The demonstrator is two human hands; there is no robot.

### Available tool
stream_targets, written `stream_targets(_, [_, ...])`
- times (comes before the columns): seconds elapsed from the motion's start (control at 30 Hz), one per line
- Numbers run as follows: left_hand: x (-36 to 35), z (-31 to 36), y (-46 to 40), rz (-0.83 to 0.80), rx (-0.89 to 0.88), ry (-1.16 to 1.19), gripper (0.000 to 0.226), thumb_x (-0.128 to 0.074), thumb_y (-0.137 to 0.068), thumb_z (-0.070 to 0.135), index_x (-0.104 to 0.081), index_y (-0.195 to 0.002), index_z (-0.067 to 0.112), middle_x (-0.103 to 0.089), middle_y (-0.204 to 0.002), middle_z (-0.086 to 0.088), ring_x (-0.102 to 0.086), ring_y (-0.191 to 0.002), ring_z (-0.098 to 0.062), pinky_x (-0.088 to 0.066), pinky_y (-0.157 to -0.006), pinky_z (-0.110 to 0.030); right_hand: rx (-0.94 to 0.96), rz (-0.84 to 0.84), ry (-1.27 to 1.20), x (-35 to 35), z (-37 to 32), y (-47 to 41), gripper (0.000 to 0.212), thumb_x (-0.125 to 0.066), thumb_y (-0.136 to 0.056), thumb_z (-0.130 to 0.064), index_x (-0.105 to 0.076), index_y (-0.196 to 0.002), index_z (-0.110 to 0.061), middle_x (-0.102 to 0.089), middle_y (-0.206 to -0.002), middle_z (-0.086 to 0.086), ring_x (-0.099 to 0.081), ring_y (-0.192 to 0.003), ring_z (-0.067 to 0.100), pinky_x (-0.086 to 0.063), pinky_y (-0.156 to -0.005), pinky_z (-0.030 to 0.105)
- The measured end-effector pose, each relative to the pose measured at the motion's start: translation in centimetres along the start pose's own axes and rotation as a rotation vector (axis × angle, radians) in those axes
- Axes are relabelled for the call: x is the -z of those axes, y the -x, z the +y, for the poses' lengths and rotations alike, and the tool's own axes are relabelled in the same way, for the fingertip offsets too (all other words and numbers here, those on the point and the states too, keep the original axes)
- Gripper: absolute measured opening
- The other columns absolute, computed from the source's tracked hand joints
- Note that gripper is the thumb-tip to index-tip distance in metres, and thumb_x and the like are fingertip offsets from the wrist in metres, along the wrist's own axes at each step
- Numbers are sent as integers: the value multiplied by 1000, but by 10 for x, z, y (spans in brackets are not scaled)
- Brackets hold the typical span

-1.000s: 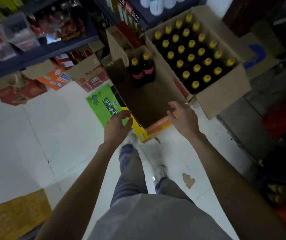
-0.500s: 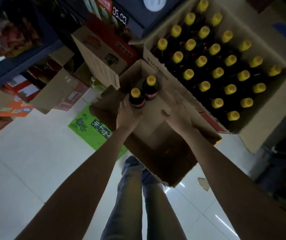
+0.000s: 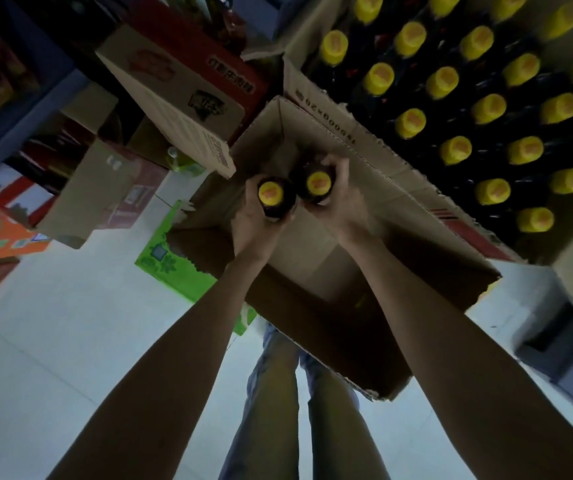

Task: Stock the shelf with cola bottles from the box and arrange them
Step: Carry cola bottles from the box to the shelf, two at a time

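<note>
Two dark cola bottles with yellow caps stand side by side at the far end of an open cardboard box [image 3: 316,271]. My left hand [image 3: 252,220] grips the left cola bottle [image 3: 271,194] from its near side. My right hand [image 3: 342,199] wraps round the right cola bottle [image 3: 319,183], fingers curled over its far side. Right behind it, a second cardboard box [image 3: 316,95] is packed with several more yellow-capped cola bottles [image 3: 486,109]. The bottle bodies are mostly hidden by my hands.
A closed brown and red carton [image 3: 177,88] leans to the left of the boxes. More cartons [image 3: 91,192] and a blue shelf [image 3: 18,116] fill the left side. A green pack [image 3: 170,261] lies on the white tiled floor [image 3: 53,341]. My legs [image 3: 299,410] stand below the box.
My head has leaned in closer over the box. Both hands moved from the near box edge to the two bottles at its far end and closed round them.
</note>
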State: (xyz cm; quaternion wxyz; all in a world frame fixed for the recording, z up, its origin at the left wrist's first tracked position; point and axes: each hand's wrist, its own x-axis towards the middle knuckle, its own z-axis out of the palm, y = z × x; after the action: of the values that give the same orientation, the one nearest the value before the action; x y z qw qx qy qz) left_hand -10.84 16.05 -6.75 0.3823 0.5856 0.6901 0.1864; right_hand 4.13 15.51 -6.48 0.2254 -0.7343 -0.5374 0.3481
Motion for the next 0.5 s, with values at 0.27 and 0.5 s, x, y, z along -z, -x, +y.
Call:
stream_targets(0.27, [65,46,47,-4,-268,-121,72,-88,-60,21,-52,-123,19,-60,-118,6,-56,-110,-15,-41,-87,-22,-39,186,-230,55,-22,107,69,-85,-68,-13,-44,-123,-12,-55,-125,2,-50,-115,5,-45,-91,12])
stream_targets(0.5, [94,129,145,-160,-541,21,69,-83,-60,42,-55,-116,13,-60,-114,-10,-54,-108,-10,-39,-93,-13,-96,440,-440,145,-35,250,75,-78,-75,-31,-34,-136,-25,-47,-124,-1,-46,-118,1,-46,-97,30])
